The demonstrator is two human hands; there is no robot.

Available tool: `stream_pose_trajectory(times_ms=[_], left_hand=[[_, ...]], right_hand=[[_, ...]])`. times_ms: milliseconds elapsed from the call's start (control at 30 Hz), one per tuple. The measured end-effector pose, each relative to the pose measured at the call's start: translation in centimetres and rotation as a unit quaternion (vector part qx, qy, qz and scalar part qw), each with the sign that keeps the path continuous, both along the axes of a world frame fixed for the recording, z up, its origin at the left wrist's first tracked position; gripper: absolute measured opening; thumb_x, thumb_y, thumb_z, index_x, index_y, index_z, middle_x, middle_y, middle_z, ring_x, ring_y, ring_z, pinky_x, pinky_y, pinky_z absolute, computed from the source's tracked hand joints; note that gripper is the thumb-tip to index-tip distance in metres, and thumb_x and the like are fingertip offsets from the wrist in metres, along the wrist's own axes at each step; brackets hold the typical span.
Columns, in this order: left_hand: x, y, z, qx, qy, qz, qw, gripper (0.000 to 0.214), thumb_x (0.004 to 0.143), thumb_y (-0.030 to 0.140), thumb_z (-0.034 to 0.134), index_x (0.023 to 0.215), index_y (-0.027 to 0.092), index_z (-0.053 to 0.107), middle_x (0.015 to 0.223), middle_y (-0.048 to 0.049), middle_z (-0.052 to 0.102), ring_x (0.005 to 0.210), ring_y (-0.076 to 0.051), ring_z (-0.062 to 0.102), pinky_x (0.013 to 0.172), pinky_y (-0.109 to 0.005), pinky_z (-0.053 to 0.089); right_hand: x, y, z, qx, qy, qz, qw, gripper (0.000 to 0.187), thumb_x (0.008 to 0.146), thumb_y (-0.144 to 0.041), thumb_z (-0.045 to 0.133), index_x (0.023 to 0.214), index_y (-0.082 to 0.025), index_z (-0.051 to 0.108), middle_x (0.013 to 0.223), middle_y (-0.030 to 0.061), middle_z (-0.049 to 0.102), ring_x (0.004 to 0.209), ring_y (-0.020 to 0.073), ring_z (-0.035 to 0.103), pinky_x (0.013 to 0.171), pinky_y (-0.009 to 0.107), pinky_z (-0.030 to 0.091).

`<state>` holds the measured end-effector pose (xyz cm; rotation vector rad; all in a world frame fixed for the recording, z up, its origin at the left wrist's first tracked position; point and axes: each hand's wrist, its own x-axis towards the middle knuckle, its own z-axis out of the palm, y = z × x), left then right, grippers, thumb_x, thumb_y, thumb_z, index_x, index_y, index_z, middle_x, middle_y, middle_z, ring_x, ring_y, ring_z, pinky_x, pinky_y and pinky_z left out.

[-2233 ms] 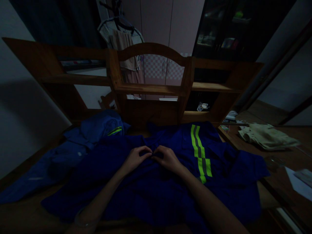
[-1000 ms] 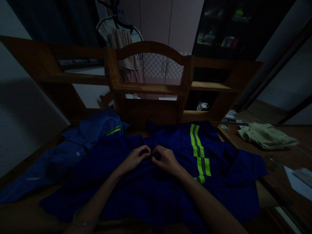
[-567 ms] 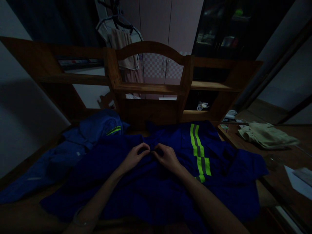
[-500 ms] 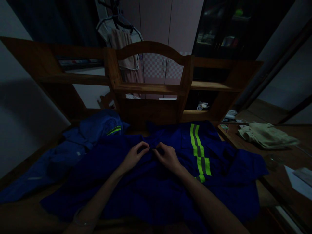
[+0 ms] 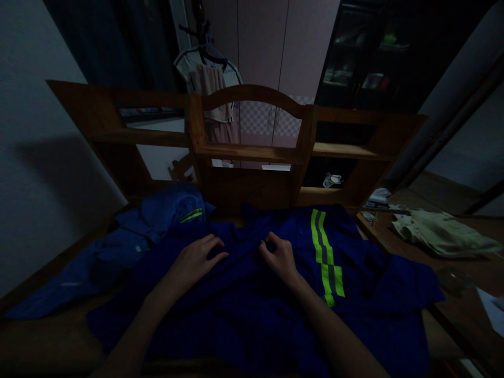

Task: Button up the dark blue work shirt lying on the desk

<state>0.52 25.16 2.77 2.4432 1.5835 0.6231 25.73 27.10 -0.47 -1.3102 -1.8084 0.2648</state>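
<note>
A dark blue work jacket (image 5: 244, 310) with yellow-green and grey reflective bands lies spread out in front of me. Over its left half is my left hand (image 5: 200, 257), thumb and fingers apart, with nothing between them. My right hand (image 5: 279, 255) pinches the jacket's fabric near the middle, left of the reflective bands. What exactly lies under its fingertips is too dark to make out beyond the cloth.
Another blue garment (image 5: 157, 226) lies crumpled at the left by the wall. Behind the jacket rises a wooden shelf unit (image 5: 252, 152). At the right, a desk holds a folded pale cloth (image 5: 441, 231), a glass (image 5: 454, 277) and white paper (image 5: 492, 310).
My left hand has moved left, away from my right hand, and its fingers have spread. My right hand stays pinched at the jacket's middle. The view has shifted slightly.
</note>
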Motion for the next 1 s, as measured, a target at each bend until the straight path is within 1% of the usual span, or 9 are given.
stream_pose_trajectory(times_ms=[100,200,267,333,400,533,667,800,1000], left_hand=[[-0.2,-0.3,-1.3,-0.002,0.017,0.027,0.999,0.024,0.086,0.044,0.054,0.096,0.023,0.059,0.101,-0.0033,0.059,0.091,-0.019,0.058,0.078,-0.028,0.043],[-0.2,-0.7,-2.7,0.012,0.059,0.131,0.990,0.027,0.086,0.047,0.053,0.089,0.020,0.056,0.094,-0.0052,0.058,0.083,-0.021,0.059,0.067,-0.028,0.042],[-0.1,-1.0,-3.1,0.010,0.071,0.171,0.983,0.027,0.086,0.047,0.052,0.085,0.019,0.053,0.087,-0.0049,0.060,0.076,-0.021,0.060,0.062,-0.028,0.039],[0.1,-1.5,-3.3,-0.003,0.062,0.173,0.983,0.025,0.086,0.045,0.053,0.083,0.020,0.053,0.083,-0.0040,0.062,0.076,-0.022,0.062,0.062,-0.028,0.038],[0.4,-2.0,-3.2,-0.029,0.035,0.169,0.985,0.023,0.086,0.044,0.054,0.082,0.021,0.055,0.083,-0.0033,0.065,0.078,-0.023,0.064,0.063,-0.029,0.039],[0.9,-3.7,-3.3,-0.062,-0.082,0.177,0.979,0.021,0.083,0.043,0.056,0.087,0.023,0.061,0.091,-0.0031,0.068,0.087,-0.023,0.064,0.075,-0.031,0.044],[1.5,-5.7,-4.4,-0.064,-0.212,0.207,0.953,0.024,0.080,0.043,0.059,0.094,0.024,0.063,0.103,-0.0028,0.068,0.099,-0.024,0.062,0.088,-0.033,0.044],[1.8,-6.9,-6.1,-0.096,-0.305,0.203,0.926,0.028,0.079,0.046,0.060,0.093,0.022,0.064,0.099,-0.0032,0.069,0.099,-0.024,0.062,0.089,-0.034,0.045],[1.7,-7.1,-6.7,-0.105,-0.355,0.172,0.913,0.030,0.078,0.046,0.061,0.089,0.019,0.062,0.091,-0.0034,0.067,0.093,-0.023,0.061,0.084,-0.032,0.046]], right_hand=[[0.4,0.0,0.2,0.003,0.009,-0.017,1.000,0.013,0.082,-0.026,0.052,0.070,-0.020,0.053,0.059,-0.0029,0.054,0.056,0.0128,0.055,0.058,0.022,0.034],[0.6,0.0,0.1,-0.021,-0.017,-0.013,1.000,0.017,0.080,-0.026,0.055,0.065,-0.020,0.051,0.055,-0.0036,0.051,0.054,0.0124,0.053,0.056,0.023,0.032],[0.6,0.0,-0.1,-0.044,-0.051,0.003,0.998,0.019,0.079,-0.025,0.056,0.062,-0.020,0.049,0.054,-0.0038,0.050,0.053,0.0124,0.052,0.056,0.024,0.032],[0.4,-0.1,-0.2,-0.049,-0.069,0.023,0.996,0.014,0.079,-0.023,0.056,0.067,-0.020,0.050,0.060,-0.0028,0.053,0.059,0.0137,0.053,0.059,0.024,0.034],[0.1,-0.3,-0.1,-0.033,-0.058,0.047,0.997,0.004,0.080,-0.023,0.055,0.083,-0.020,0.053,0.075,0.0000,0.059,0.071,0.0160,0.057,0.066,0.025,0.039],[-0.2,-0.6,0.4,-0.010,-0.026,0.109,0.994,0.028,0.083,-0.024,0.056,0.110,-0.021,0.049,0.101,0.0053,0.058,0.094,0.0196,0.055,0.083,0.030,0.043],[-0.2,-0.8,0.6,-0.004,-0.032,0.139,0.990,0.028,0.086,-0.023,0.054,0.113,-0.022,0.049,0.104,0.0060,0.056,0.099,0.0206,0.053,0.087,0.033,0.043],[-0.4,-1.3,1.4,0.029,-0.067,0.149,0.986,0.031,0.085,-0.021,0.054,0.116,-0.021,0.050,0.111,0.0093,0.054,0.106,0.0239,0.049,0.094,0.039,0.040],[-3.6,-3.6,4.2,0.050,-0.166,0.268,0.948,0.038,0.083,-0.023,0.057,0.120,-0.021,0.050,0.112,0.0084,0.057,0.108,0.0242,0.049,0.098,0.039,0.035]])
